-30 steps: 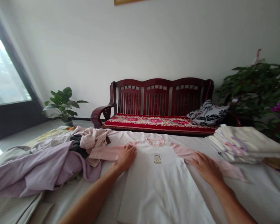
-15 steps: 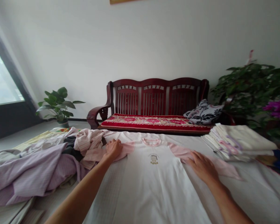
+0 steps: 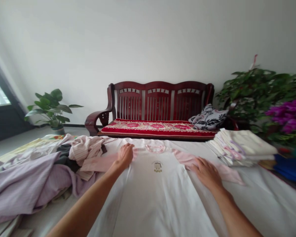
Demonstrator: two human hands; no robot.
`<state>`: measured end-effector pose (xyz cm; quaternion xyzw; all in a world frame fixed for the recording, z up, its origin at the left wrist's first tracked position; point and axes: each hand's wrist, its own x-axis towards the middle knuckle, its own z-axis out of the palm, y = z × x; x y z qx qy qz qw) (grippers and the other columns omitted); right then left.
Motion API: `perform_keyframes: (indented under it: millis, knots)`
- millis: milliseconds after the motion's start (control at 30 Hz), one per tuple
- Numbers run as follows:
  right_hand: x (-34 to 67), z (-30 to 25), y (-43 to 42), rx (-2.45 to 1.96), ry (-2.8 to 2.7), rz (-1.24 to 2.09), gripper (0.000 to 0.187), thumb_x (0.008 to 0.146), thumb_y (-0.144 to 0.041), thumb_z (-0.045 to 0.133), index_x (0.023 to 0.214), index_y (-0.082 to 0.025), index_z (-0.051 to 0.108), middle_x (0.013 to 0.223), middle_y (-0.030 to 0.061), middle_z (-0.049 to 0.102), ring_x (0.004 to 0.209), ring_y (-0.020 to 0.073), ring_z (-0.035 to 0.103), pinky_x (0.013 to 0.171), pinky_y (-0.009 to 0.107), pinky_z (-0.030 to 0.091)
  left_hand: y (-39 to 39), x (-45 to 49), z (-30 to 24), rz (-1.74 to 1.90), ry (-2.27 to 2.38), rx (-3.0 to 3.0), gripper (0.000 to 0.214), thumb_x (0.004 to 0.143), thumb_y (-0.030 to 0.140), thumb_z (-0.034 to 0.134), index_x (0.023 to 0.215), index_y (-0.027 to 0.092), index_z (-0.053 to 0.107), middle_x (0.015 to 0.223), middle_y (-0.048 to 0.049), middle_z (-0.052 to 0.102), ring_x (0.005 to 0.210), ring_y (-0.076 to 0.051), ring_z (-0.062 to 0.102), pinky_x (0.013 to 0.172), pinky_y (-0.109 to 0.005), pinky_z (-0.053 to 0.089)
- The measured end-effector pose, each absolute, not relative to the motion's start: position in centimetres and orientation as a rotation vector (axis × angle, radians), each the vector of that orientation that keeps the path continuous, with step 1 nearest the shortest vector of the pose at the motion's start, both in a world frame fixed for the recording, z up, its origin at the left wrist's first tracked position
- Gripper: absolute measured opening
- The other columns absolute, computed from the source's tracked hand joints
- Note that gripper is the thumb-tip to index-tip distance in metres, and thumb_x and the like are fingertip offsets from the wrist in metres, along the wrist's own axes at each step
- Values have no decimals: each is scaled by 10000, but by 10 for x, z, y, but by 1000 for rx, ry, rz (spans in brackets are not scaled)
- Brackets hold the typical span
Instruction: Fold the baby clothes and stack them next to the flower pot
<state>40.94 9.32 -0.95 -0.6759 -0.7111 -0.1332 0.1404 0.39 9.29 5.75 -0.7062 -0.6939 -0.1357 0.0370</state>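
the left hand point(image 3: 125, 154) is resting at the left shoulder of the shirt point(image 3: 160, 187). half a second ago it was out along the pink left sleeve point(image 3: 96, 163), and it is now coming back in toward the collar. the right hand point(image 3: 206, 171) is staying much where it was, flat on the right sleeve point(image 3: 228, 174). both hands are lying palm down with fingers stretched out, gripping nothing and only pressing cloth, so the shirt is looking smoothed and spread, with no part folded over. it is lying front up on the desk point(image 3: 273, 204), collar away from the person, hem running out of the bottom of the view. left of the shirt a loose pile point(image 3: 27, 184) of lilac and striped clothes is touching the left sleeve. right of the shirt, apart from the sleeve, a stack point(image 3: 239, 146) of folded clothes is sitting. no basket, box or bag is showing; everything is lying straight on the desk. behind the shirt a sofa point(image 3: 158, 105) is standing with a cushion point(image 3: 207, 118) on it.
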Motion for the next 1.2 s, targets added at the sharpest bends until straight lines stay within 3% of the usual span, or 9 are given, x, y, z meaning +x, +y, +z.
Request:
perform_keyframes:
  millis: [100,267,433,567,700,933,1067,1200]
  knots:
    - [409,-10,92,-1987,-2070,-425,479,969,-400,327,1343,-184,533,1419,117,553,1299,267,496,1075,422,361,90,34,45,-437,-2030,-2324,409,997,282,336,1330,193,557,1354,-104,606,1247,-218,548,1051,-313,380]
    - [405,-4,87,-2159,-2055,-396,533,976,-433,295,1407,-185,488,1482,120,494,1358,273,434,1102,447,325,83,49,19,-351,-1971,-2371,565,997,466,368,1461,148,414,1556,-164,376,1456,-309,297,1174,-461,242]
    - [408,0,84,-2257,-1966,-362,555,978,-420,279,1421,-153,480,1495,134,477,1378,287,404,1109,478,317,77,43,16,-355,-1954,-2277,506,1001,432,377,1428,175,461,1542,-150,405,1450,-313,312,1177,-500,237]
    - [409,6,81,-2224,-1881,-386,522,985,-363,267,1376,-129,522,1474,161,494,1374,304,411,1102,519,319,56,47,19,-400,-1805,-2354,485,997,374,399,1421,151,479,1532,-149,423,1462,-313,299,1191,-468,241]
    - [387,25,71,-1908,-2030,-372,520,996,-334,256,1431,-137,462,1539,138,421,1444,278,322,1148,521,269,18,60,20,-401,-1460,-2735,577,997,476,391,1510,215,359,1586,-103,351,1485,-297,255,1198,-459,253]
    - [328,38,17,-1285,-2660,13,580,999,-447,346,1530,-213,336,1602,86,319,1483,227,248,1202,474,225,-49,64,38,-196,-882,-3210,677,985,594,327,1572,279,206,1648,-111,140,1509,-323,146,1220,-517,141]
    - [339,33,-19,-1088,-2823,151,575,999,-470,374,1540,-284,315,1634,49,240,1500,226,199,1220,475,189,-79,49,52,-122,-711,-3335,601,1003,544,315,1561,341,226,1663,-51,69,1514,-318,101,1225,-529,94]
    - [366,43,-38,-974,-2900,257,557,995,-443,417,1532,-326,325,1630,25,252,1499,225,202,1230,475,166,-104,35,65,-136,-595,-3454,596,983,545,377,1537,335,311,1653,-42,149,1507,-332,129,1224,-538,112]
